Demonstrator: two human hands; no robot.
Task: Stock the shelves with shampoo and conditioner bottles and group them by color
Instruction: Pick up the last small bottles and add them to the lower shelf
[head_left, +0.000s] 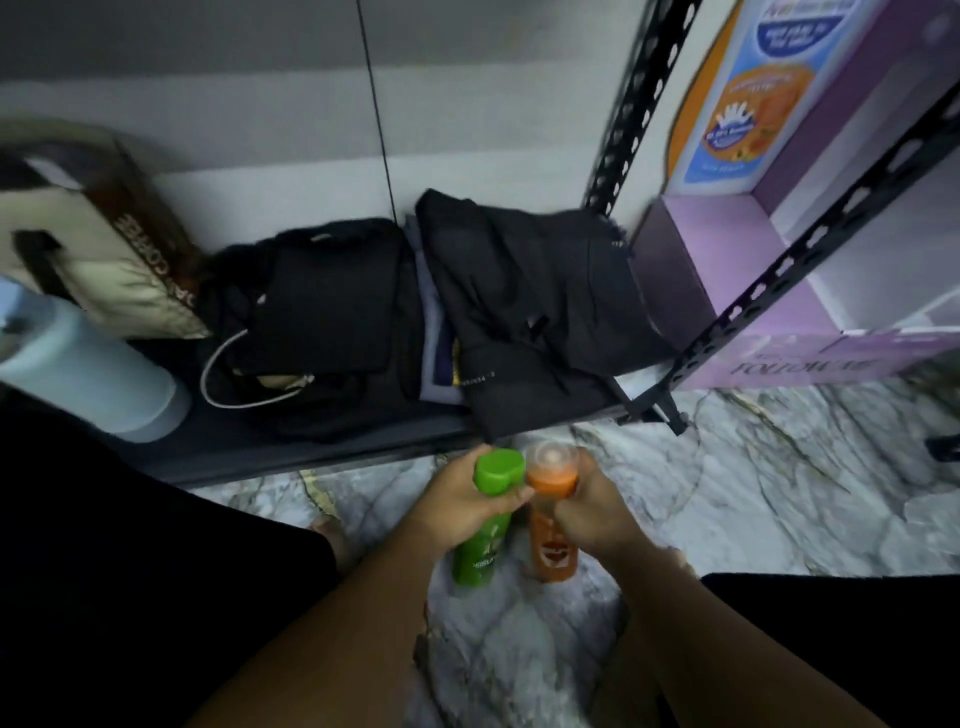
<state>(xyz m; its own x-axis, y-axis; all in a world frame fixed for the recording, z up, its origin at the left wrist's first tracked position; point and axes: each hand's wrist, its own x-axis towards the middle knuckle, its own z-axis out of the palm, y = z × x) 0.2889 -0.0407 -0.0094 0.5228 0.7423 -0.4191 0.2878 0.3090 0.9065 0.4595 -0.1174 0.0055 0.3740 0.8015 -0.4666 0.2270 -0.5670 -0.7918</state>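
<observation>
1. We hold two bottles low in our view, near 6 o'clock, over the marble floor (727, 493). We cannot tell if their bottoms touch it.
2. The green bottle (480, 545) is in our left hand (457, 496). The orange bottle (550, 551) is at its 3 o'clock, in our right hand (592, 512). The two caps sit just beside each other.
3. Both bottles look like hard, smooth plastic. We think they could slip but would not break easily. We cannot see how full they are, so they may be a bit heavy.
4. A good place to hold is around the body, just under the cap, where our hands are now.
5. Our left fingers curl tight around the green bottle under its green cap. Our right fingers wrap around the orange bottle under its clear cap. Neither hand is open.
6. The black metal rack (639, 104) stands at 1 o'clock, with a purple box (727, 260) at 2 o'clock. Black clothes (519, 291) lie at 12 o'clock.
</observation>
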